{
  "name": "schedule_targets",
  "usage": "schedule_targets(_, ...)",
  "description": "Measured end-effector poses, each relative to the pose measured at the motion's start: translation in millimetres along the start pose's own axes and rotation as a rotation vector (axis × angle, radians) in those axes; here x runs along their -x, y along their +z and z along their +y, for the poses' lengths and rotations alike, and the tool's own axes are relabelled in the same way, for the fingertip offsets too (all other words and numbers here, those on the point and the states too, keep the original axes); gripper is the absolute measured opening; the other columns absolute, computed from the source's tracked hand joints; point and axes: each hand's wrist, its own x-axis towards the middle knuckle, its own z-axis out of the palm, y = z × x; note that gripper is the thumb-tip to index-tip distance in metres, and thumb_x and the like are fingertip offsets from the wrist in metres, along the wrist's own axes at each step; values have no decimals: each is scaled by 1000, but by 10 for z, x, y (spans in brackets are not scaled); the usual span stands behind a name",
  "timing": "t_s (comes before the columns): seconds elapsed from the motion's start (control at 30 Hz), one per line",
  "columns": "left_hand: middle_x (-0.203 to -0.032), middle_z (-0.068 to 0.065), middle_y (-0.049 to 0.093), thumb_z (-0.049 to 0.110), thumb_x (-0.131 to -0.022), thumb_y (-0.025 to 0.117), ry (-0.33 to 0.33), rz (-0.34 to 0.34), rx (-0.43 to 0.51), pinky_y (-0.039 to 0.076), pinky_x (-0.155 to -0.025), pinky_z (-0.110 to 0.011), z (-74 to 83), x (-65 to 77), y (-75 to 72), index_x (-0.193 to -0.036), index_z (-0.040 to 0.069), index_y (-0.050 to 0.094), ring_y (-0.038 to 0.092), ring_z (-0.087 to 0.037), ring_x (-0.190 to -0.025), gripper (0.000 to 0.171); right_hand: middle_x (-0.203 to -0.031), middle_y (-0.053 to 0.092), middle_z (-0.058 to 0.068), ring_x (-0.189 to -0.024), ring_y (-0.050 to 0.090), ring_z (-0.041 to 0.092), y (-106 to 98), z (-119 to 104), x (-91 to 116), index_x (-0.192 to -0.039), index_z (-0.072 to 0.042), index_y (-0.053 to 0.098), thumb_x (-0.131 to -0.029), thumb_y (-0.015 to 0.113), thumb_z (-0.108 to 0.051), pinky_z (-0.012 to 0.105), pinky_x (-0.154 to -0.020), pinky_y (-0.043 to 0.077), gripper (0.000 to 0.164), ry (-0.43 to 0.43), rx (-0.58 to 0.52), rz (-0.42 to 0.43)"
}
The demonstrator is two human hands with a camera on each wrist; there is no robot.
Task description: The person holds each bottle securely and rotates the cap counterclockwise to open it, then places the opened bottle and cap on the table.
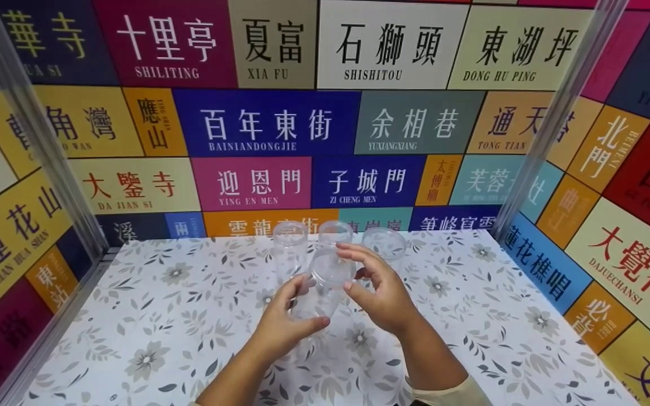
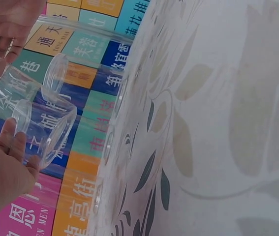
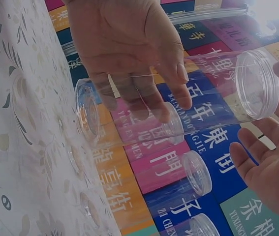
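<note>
In the head view my left hand (image 1: 288,318) grips the body of a clear plastic jar (image 1: 316,301), its fingers and thumb on either side. The jar is held tilted above the table. My right hand (image 1: 384,290) is at the top, with thumb and index finger pinching the rim of the round clear lid (image 1: 332,268). The right wrist view shows the lid (image 3: 257,86) on the jar's end and the left hand's fingers behind the clear wall (image 3: 208,115). In the left wrist view the jar's base (image 2: 60,135) points toward the table.
Three more clear jars stand at the back of the table: a left jar (image 1: 290,234), a middle jar (image 1: 335,228) and a right jar (image 1: 384,243). A floral cloth (image 1: 189,316) covers the table. Printed panels (image 1: 266,121) rise behind it and at both sides.
</note>
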Motion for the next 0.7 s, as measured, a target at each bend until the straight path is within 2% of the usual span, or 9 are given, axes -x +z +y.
schedule_targets(0.23,-159,-4,55,36,-80,93,-8,4,10,33,-129,-61,12,16,2,-160,23,47,46,-31,-152,93,-151,55,2,-133,54,21,32,-38,-8,-149,-14,60,-88,83,-17,29,-97,55,65,33,-1,61)
schedule_targets(0.47,-159,-7,53,33,-82,93,-21,6,22,32,-129,-62,30,24,1,-160,24,47,45,-32,-153,92,-139,55,1,-124,57,19,64,-42,-11,-133,-9,68,-86,89,-18,32,-93,57,52,55,33,105)
schedule_targets(0.7,-158,-4,56,32,-83,92,11,-2,24,33,-128,-61,29,34,-2,-160,21,47,47,-32,-151,90,-136,57,2,-122,58,16,77,-36,-16,-126,-16,70,-87,88,-16,35,-92,58,43,52,14,110)
